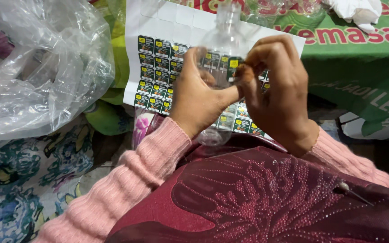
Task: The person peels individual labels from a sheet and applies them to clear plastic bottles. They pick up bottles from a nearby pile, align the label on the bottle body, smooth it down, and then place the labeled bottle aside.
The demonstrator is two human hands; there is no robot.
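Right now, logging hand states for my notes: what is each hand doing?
Left hand: closed around the clear plastic bottle, holding it.
Right hand: fingers pinched on a small green-and-yellow sticker against the bottle.

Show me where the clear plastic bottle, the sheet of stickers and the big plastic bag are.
Clear plastic bottle [227, 20]: head view, on its neck.
Sheet of stickers [155, 67]: head view, on the green labels left of the hands.
Plastic bag [46, 67]: head view, on its crumpled middle.
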